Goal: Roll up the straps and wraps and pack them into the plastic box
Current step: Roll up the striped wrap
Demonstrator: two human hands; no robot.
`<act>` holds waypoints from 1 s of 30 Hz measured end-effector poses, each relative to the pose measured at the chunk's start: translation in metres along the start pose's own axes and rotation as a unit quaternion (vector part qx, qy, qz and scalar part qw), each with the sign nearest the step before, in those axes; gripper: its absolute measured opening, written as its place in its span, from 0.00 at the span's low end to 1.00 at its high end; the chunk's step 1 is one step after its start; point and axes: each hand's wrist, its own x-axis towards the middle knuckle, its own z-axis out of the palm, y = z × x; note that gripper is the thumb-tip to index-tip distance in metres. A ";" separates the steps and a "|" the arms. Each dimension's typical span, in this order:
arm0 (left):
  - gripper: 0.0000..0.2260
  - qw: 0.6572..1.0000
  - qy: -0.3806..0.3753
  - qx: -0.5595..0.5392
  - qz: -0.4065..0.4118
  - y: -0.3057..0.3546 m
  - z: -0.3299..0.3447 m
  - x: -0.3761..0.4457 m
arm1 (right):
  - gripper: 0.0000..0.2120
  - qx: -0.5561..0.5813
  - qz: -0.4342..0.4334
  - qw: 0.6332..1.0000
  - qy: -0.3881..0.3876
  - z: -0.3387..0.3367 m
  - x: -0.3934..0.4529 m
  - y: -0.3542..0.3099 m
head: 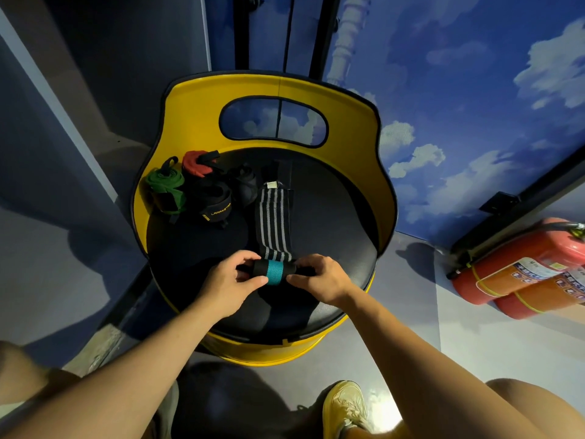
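Rolling in progress on the black seat (332, 217) of a yellow barrel chair (351, 122). A striped wrap (274, 220) lies flat on the seat, its long axis running from the near edge away toward the backrest, with a white tag at the far end. The near end is already wound into a short roll (273, 273) showing a teal band, lying crosswise to the flat length. The left hand (232, 283) pinches the roll's left end between thumb and curled fingers; the right hand (319, 278) grips the right end likewise. Both hands sit equally near, one on each side, with the unrolled length stretching directly away from them. Judgement: the next turn must go forward, away from the body, keeping the roll square to the stripes.

Toward the far left edge of the seat lie a green wrap (166, 188), a red wrap (196, 164) and black straps (218, 201), bunched together. No plastic box is in view.
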 end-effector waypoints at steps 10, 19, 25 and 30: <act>0.15 1.000 -0.004 0.008 -0.001 0.002 -0.001 0.010 | 0.13 0.102 0.045 0.987 0.116 -0.013 0.047 -0.015; 0.15 1.000 -0.006 -0.002 -0.008 -0.002 -0.001 0.015 | 0.11 0.124 0.078 0.984 0.103 0.000 0.062 -0.015; 0.15 1.000 -0.008 0.002 0.001 0.000 -0.001 0.013 | 0.10 0.175 0.098 0.974 0.106 0.001 0.063 -0.016; 0.15 1.000 -0.010 0.000 0.004 0.002 0.000 0.012 | 0.03 0.261 0.103 0.956 0.080 0.000 0.061 -0.019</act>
